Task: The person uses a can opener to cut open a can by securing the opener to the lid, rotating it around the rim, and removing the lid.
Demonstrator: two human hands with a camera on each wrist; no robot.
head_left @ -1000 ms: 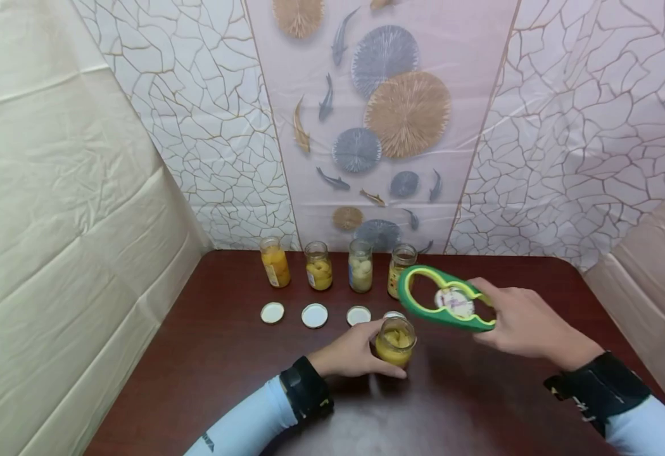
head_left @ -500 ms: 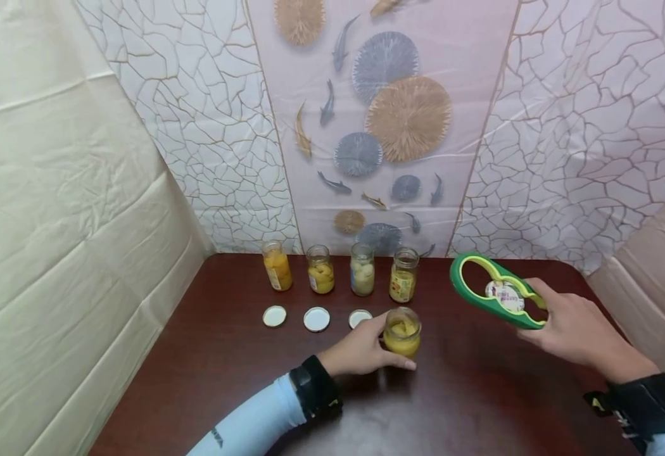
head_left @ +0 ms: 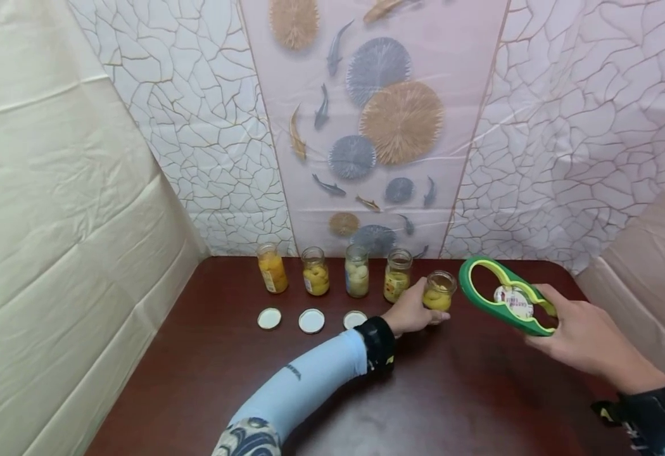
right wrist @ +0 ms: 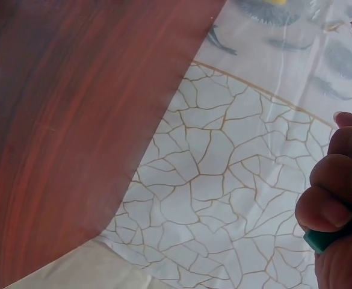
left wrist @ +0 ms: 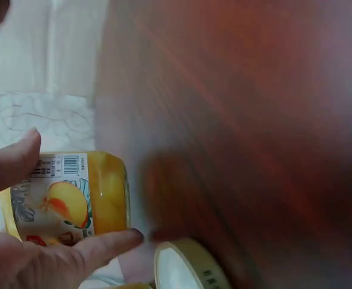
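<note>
My left hand (head_left: 409, 310) grips an open glass jar (head_left: 437, 299) of yellow fruit, right of the row of jars. In the left wrist view its label (left wrist: 67, 201) shows a peach; thumb and fingers lie on either side. Whether its base touches the table cannot be told. To the right, my right hand (head_left: 586, 332) holds a green jar opener (head_left: 498, 311) with a yellow-green inner edge above the table. A white printed lid (head_left: 513, 301) sits in its middle opening. In the right wrist view, curled fingers (right wrist: 338, 180) wrap the green handle (right wrist: 323, 239).
Several open jars stand along the back: orange fruit (head_left: 273, 271), yellow fruit (head_left: 316, 277), pale fruit (head_left: 358, 275) and a yellow-labelled one (head_left: 396, 282). Upturned lids (head_left: 269, 318) lie in front of them; the left arm covers part of that row. Patterned cloth (head_left: 389, 145) hangs behind the table.
My left hand has carried the jar back and to the right, beside the last jar of the row. My right hand has moved right with the opener and the lid in it.
</note>
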